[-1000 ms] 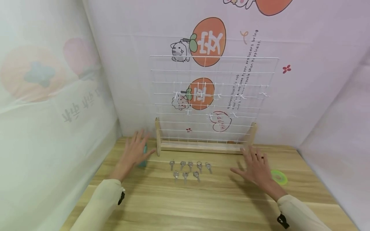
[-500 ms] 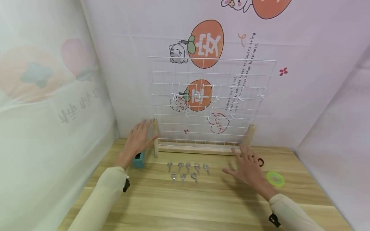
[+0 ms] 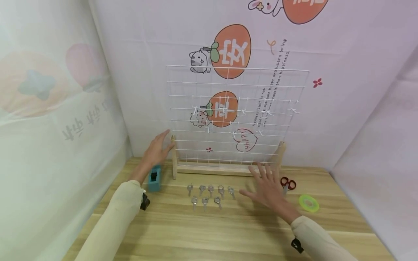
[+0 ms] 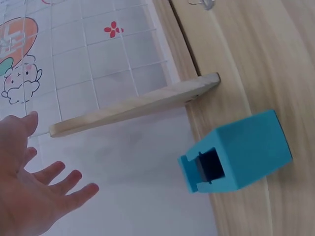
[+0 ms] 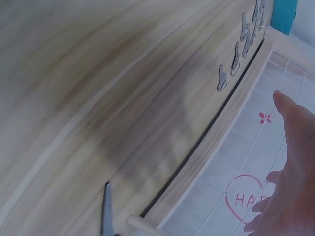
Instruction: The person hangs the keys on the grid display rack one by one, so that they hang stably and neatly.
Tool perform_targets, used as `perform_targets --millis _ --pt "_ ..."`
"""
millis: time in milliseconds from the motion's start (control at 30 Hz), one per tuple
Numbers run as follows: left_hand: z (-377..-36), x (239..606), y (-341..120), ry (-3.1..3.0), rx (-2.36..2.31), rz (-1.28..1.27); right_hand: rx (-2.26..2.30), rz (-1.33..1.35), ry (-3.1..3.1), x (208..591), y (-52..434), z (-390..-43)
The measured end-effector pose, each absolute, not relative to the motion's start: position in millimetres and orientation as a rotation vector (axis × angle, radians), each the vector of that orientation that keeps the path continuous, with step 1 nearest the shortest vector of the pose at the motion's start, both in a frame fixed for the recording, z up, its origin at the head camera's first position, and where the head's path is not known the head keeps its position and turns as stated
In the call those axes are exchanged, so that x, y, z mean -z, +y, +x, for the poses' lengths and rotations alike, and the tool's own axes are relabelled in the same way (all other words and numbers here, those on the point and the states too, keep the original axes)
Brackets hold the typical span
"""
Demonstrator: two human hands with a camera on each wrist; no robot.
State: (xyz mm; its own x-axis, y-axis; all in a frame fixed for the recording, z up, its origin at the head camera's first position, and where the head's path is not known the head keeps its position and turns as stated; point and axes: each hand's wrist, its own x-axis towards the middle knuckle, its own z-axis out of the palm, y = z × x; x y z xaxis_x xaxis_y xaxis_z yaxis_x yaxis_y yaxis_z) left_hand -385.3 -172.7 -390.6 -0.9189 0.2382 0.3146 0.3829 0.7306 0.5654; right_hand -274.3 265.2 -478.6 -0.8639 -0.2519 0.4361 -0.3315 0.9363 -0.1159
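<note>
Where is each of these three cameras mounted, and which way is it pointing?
Head: worn on the head, looking forward and down at the wire grid rack, keys and both hands, left hand, right hand.
Left wrist: looks past open fingers at the blue box and rack post.
Right wrist: looks along the table to the rack base; fingers show.
Shared: the blue box appears in all three.

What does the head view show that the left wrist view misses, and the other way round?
Only the head view shows the right hand open above the table, the full set of keys, the red-handled scissors, the green ring and the top of the wire grid. Only the left wrist view shows the dark opening in the end of the blue box. Both show the left hand open beside the grid's wooden post, with the blue box on the table.
</note>
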Motion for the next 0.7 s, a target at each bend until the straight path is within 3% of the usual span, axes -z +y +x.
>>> perform_targets --millis 700 --pt "-406.7 378.5 -162.1 -2.663 1.465 -0.4 -0.548 0.55 -2.781 471.8 209.4 -292.8"
